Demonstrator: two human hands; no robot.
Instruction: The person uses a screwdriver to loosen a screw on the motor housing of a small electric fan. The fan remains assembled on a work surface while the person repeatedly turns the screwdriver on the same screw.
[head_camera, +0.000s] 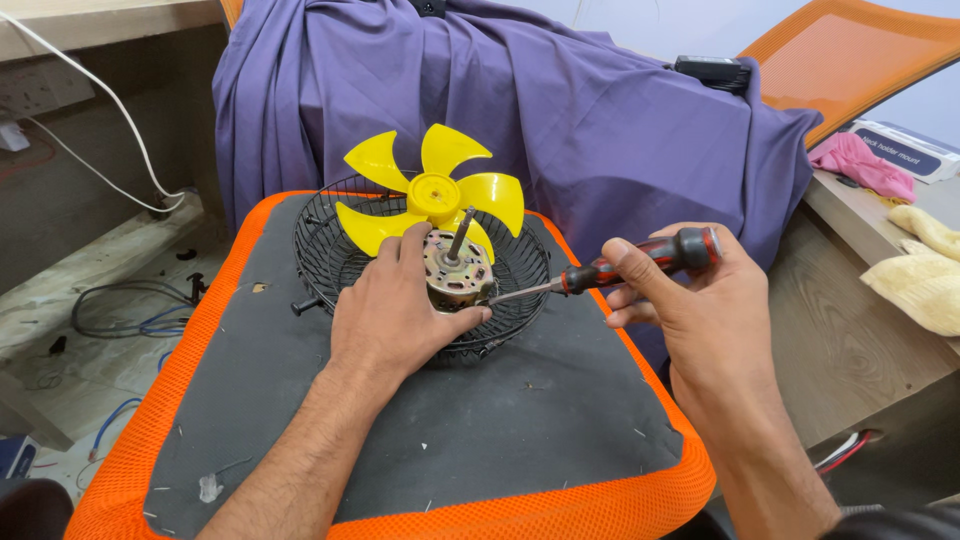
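While the left hand (395, 310) lay on the fan motor (456, 272), its fingers were curled around the metal body and pressed it down into the black wire grille (330, 250). The thumb rested on the top of the motor, near the thin steel shaft (461, 233) that rose from the middle and leaned a little to the right. The motor sat in the centre of the grille, and the grille lay on a dark grey chair seat (400, 420) with an orange mesh border.

The right hand (700, 300) was closed around the red and black handle of a screwdriver (610, 268). The thumb lay along the handle and the other fingers were wrapped under it. The screwdriver was almost horizontal, and its metal tip touched the right side of the motor, just beside the fingertips of the left hand.

A yellow fan blade (435, 190) with five wings stood behind the motor, at the far edge of the grille, and it leaned toward the purple cloth (560, 110) that hung over the back of the seat. On the right, a wooden table (850, 330) carried a pale yellow towel (925, 275), a pink cloth (862, 163) and a white box (905, 145). On the left, a white cable (100, 120) ran down the wall, and some blue and grey wires (130, 320) lay on the floor.
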